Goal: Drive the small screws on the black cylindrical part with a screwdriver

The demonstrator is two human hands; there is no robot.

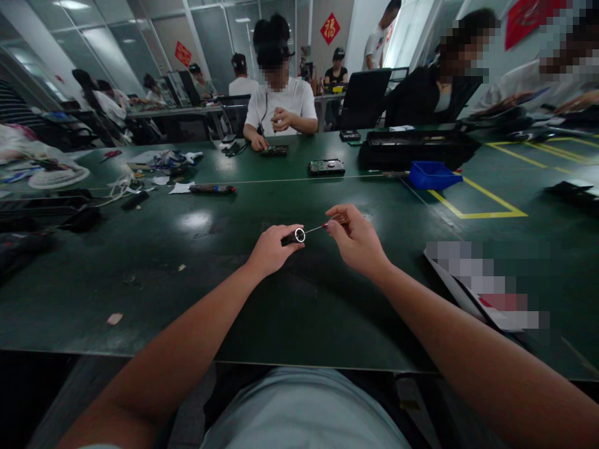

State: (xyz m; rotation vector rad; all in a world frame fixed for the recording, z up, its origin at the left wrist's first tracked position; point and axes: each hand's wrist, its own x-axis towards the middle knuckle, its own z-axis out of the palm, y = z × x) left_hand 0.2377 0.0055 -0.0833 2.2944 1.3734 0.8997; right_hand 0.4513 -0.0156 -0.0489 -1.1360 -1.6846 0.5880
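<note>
A small dark cylinder with a bright ring at its end (299, 235) is held in my left hand (276, 248), its fingers closed round it above the green table (327, 337). My right hand (354, 240) grips a screwdriver (317, 229) by its handle, which the fingers partly cover. The screwdriver's thin metal shaft points left, and its tip is at the ringed end of the cylinder. Whether the tip touches it or sits inside is too small to tell.
Ahead lie a circuit board device (326, 166), a blue bin (433, 175), a long black housing (416, 149) and a dark tool (213, 189). Cables (126, 187) lie left, a blurred booklet (477, 293) right. Across the table sits a person (281, 103).
</note>
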